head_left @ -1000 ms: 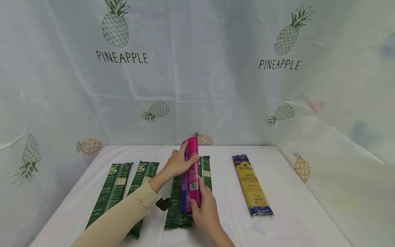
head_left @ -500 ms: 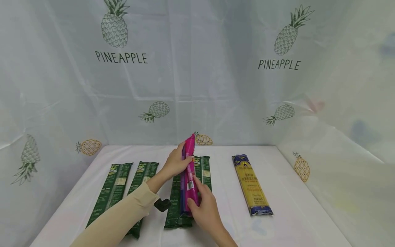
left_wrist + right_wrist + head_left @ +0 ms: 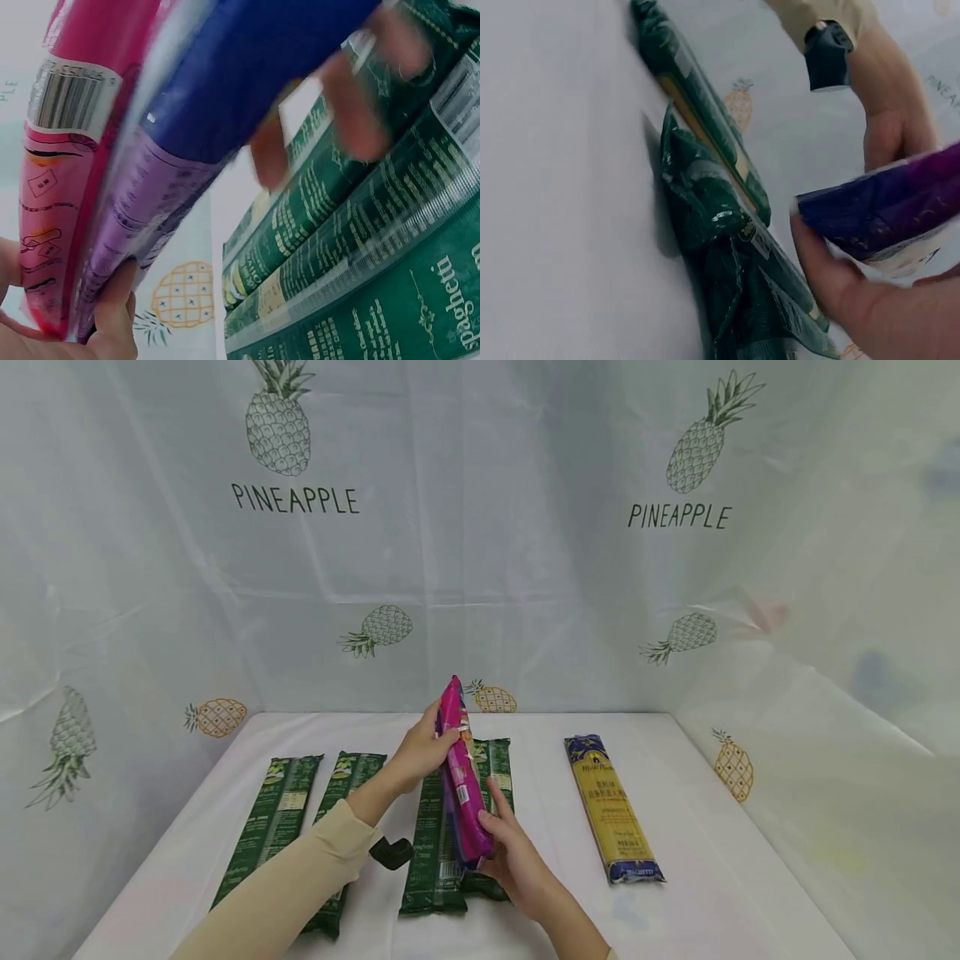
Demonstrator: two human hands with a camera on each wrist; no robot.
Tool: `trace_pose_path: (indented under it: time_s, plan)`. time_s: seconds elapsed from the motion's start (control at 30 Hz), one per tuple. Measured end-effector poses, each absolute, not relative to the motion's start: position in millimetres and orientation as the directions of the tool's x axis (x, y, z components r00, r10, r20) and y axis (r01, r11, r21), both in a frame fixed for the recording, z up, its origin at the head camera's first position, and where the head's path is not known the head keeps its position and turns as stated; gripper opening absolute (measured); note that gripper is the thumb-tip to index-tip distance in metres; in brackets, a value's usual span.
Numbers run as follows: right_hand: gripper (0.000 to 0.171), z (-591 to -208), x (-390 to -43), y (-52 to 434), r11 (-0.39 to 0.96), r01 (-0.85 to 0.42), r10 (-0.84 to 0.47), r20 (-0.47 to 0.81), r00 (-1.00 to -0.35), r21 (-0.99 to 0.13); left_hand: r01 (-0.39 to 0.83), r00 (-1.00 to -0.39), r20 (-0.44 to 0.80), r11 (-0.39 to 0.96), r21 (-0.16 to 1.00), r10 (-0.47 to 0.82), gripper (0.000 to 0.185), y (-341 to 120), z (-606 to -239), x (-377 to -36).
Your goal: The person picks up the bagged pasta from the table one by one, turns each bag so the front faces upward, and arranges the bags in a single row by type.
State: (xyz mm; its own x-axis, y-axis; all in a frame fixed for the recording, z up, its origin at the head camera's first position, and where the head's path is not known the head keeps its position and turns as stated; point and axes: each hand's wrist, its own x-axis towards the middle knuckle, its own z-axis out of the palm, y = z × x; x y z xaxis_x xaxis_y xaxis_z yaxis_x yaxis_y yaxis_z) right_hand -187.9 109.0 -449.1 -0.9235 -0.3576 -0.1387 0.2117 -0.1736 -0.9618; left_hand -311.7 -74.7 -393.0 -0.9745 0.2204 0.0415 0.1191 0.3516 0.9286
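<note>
Pink packet (image 3: 465, 783) had tipped toward eleven o'clock, gripped by the left hand (image 3: 422, 752); right hand (image 3: 522, 860) fingers' grip was unclear; lifted, not yet set down.

Cream left sleeve (image 3: 288, 881); 1 black wrist device (image 3: 828, 58).

Six packets (image 3: 463, 783) (four green), two hands (image 3: 423, 750) (image 3: 522, 867)

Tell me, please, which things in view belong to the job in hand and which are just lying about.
In the job:
pink-and-purple packaging
left hand, holding its upper part
right hand, at its lower end

Apparently just lying about:
green packets, on the table
yellow-and-blue packet, at the right
</note>
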Motion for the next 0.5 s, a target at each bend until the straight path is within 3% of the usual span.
trace_pose_path:
  time_s: [0.13,0.5]
  plan:
    - [0.083,-452.2,-190.9,111.4,-0.249,0.281,-0.433,-0.153,-0.888,-0.927,0.103,-0.967,0.016,0.333,0.937,0.254,0.074,-72.7,-391.2,-309.8]
    - [0.09,-456.8,-187.9,108.2,-0.131,0.171,-0.298,-0.126,-0.946,-0.976,0.149,-0.951,0.025,0.386,0.911,0.309,0.078,-73.1,-395.1,-308.7]
